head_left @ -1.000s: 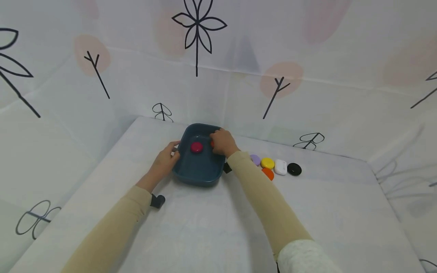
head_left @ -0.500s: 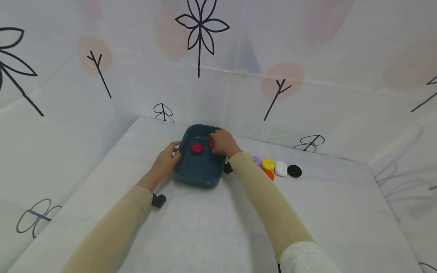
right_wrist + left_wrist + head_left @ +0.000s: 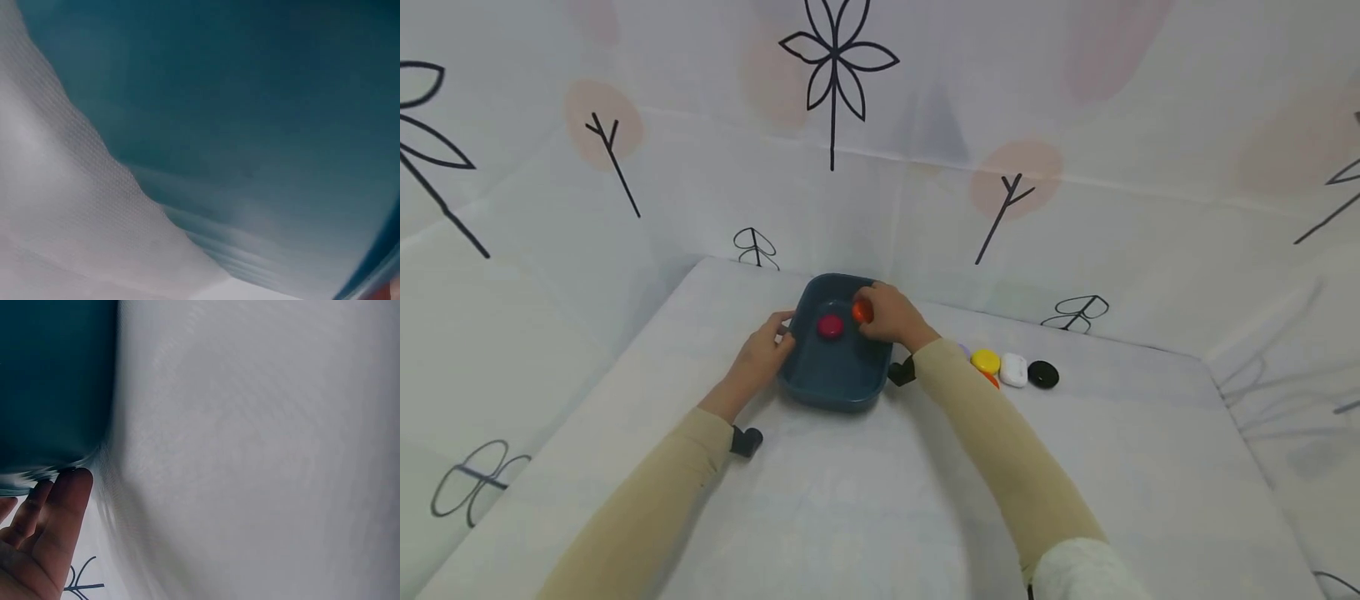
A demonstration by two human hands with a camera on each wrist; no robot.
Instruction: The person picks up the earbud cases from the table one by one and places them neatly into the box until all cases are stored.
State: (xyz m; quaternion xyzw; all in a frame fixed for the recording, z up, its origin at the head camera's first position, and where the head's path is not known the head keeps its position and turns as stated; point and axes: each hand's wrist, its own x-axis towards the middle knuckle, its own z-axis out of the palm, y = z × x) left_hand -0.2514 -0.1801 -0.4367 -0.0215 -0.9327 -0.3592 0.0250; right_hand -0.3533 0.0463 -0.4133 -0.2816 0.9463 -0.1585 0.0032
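A dark blue, rounded rectangular bin stands near the back of the table. My left hand is at its left side in the head view, and the fingertips touch the bin's outer wall. Over the right side of the bin, my right hand pinches an orange-red round disc between thumb and fingers. A dark red round disc lies on the bin floor, just left of the held one. The right wrist view is filled mostly by the bin's wall.
Right of the bin are a yellow disc, a white rounded-square piece and a black disc. Parts of an orange disc and a purple disc show past the right sleeve. Patterned cloth rises behind the table.
My right hand has shifted slightly left within the bin with the orange-red disc, and more of the disc shows. The left hand stays against the bin's side.
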